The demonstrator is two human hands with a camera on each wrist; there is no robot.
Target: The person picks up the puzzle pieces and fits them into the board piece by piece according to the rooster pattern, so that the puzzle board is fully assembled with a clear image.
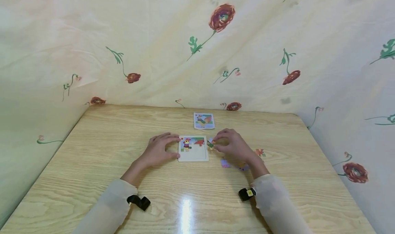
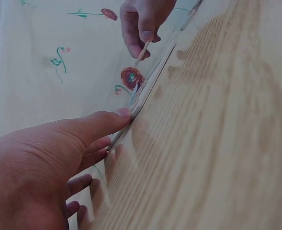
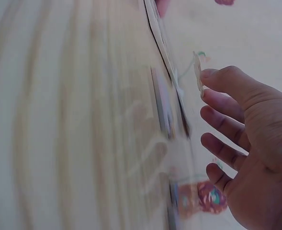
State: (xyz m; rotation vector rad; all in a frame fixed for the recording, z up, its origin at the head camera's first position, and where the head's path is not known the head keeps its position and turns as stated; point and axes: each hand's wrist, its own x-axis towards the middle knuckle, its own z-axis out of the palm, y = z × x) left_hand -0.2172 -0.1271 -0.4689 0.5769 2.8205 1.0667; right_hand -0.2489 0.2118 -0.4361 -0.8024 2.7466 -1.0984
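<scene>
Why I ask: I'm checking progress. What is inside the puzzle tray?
Inside the puzzle tray, puzzle pieces line the top and reach lower at left, showing a bird's head. Below them is bare pale base. The base beneath the pieces is covered and cannot be seen.

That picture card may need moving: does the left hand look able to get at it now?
Probably yes: the picture card lies just beyond the puzzle board, and the tabletop past the board's far-left corner looks free. The left hand seems only to touch the board's left edge.
</scene>
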